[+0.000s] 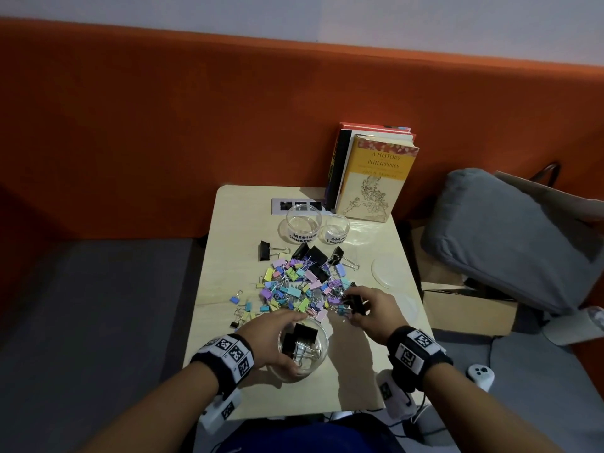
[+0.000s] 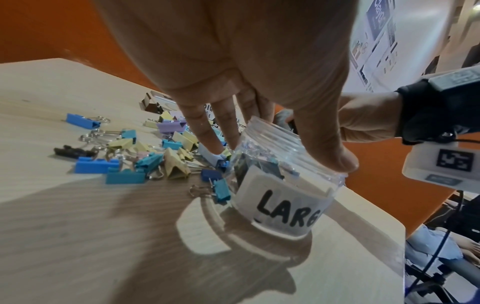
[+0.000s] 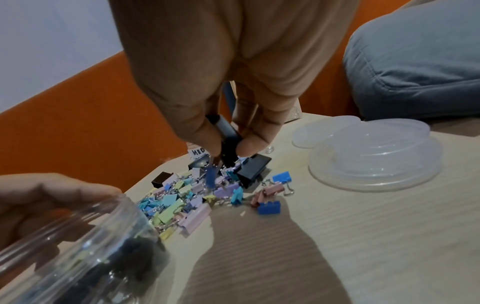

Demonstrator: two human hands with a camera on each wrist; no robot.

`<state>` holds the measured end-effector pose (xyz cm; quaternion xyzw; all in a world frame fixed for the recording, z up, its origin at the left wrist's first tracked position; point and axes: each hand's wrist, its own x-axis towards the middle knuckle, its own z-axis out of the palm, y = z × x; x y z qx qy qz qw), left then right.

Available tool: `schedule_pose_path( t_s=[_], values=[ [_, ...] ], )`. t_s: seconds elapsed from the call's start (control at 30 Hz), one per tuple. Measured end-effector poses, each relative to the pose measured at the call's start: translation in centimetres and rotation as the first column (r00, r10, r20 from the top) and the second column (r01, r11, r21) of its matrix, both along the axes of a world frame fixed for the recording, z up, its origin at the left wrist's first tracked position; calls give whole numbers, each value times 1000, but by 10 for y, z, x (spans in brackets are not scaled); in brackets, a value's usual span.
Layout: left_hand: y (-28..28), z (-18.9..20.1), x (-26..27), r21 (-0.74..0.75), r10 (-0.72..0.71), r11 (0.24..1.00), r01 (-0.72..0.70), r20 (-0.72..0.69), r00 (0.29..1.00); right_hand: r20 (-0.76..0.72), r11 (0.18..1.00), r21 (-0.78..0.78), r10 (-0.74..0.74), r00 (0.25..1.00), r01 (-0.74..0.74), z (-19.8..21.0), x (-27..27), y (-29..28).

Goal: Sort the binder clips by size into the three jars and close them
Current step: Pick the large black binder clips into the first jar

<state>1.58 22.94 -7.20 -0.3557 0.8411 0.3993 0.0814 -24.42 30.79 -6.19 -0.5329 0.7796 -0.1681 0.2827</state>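
Note:
A clear jar labelled LARGE (image 1: 302, 349) (image 2: 283, 181) stands near the table's front edge with black clips inside. My left hand (image 1: 277, 341) (image 2: 259, 115) grips its rim from above, thumb on the near side. My right hand (image 1: 369, 308) (image 3: 228, 135) pinches a large black binder clip (image 1: 354, 302) (image 3: 228, 133) at the right edge of the pile of coloured and black clips (image 1: 300, 282) (image 3: 187, 197). The MEDIUM jar (image 1: 303, 222) and the SMALL jar (image 1: 336, 227) stand open behind the pile.
Clear jar lids (image 1: 389, 269) (image 3: 374, 156) lie on the table's right side. Books (image 1: 369, 174) stand at the back right corner. A grey cushion (image 1: 510, 237) and a cardboard box (image 1: 470, 305) sit right of the table (image 1: 228, 230).

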Motion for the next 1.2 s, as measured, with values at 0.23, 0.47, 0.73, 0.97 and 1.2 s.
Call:
schedule_pose_path(
  t_s=[0.23, 0.47, 0.73, 0.97, 1.2],
  values=[
    [1, 1, -1, -3, 15, 1000, -15, 9, 1000, 194, 990, -100, -74, 978, 95, 8, 3, 2],
    [1, 2, -2, 7, 19, 1000, -19, 12, 1000, 121, 983, -163, 101, 987, -81, 16, 9, 1],
    [1, 3, 0, 16, 13, 1000, -14, 9, 1000, 344, 984, -75, 176, 922, -161, 33, 19, 3],
    [3, 2, 0, 16, 28, 999, -28, -18, 999, 66, 899, 31, 435, 898, -437, 28, 46, -4],
    [1, 5, -1, 37, 33, 999, -32, -20, 999, -169, 798, 76, 602, 781, -598, 20, 75, -4]
  ],
)
